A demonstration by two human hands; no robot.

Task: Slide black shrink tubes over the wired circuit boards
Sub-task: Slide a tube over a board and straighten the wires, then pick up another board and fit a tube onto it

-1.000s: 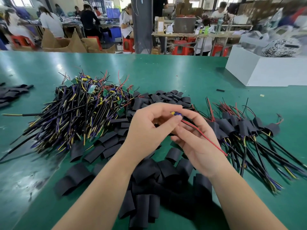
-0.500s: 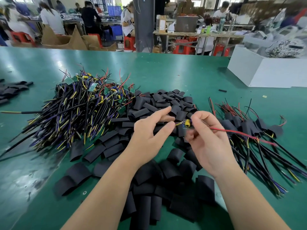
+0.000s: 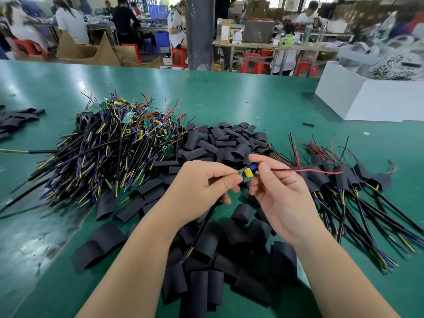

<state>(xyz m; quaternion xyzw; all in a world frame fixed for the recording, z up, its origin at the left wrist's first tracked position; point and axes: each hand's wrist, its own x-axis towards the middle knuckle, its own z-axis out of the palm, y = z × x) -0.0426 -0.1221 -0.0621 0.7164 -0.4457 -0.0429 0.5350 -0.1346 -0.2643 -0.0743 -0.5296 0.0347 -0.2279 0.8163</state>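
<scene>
At the near edge of the tabletop [image 3: 229,97], loose black shrink tubes [image 3: 199,288] lie in a flat heap that runs under both forearms and on past the hands.

Just above the heap, the left hand [image 3: 197,191] and right hand [image 3: 282,198] hold 1 circuit board [image 3: 249,172] between them, clear of the surface.
- Left hand: thumb and forefinger pinch the board's left end. A black cable [image 3: 203,226] runs from under the palm down across the tubes.
- Right hand: thumb and forefinger pinch the board's right end. A red wire [image 3: 305,171] leads off to the right.
- Yellow and blue components on the board are exposed.

Left of the hands is a pile of wired boards [image 3: 110,152], cables fanned toward the left. Right of the hands are sleeved boards [image 3: 339,177], cables trailing to the near right.

Farther back, a white box [image 3: 367,99] sits far right and a small stack of tubes [image 3: 16,120] far left. Beyond the tabletop, people [image 3: 71,24] sit at benches, blurred.
</scene>
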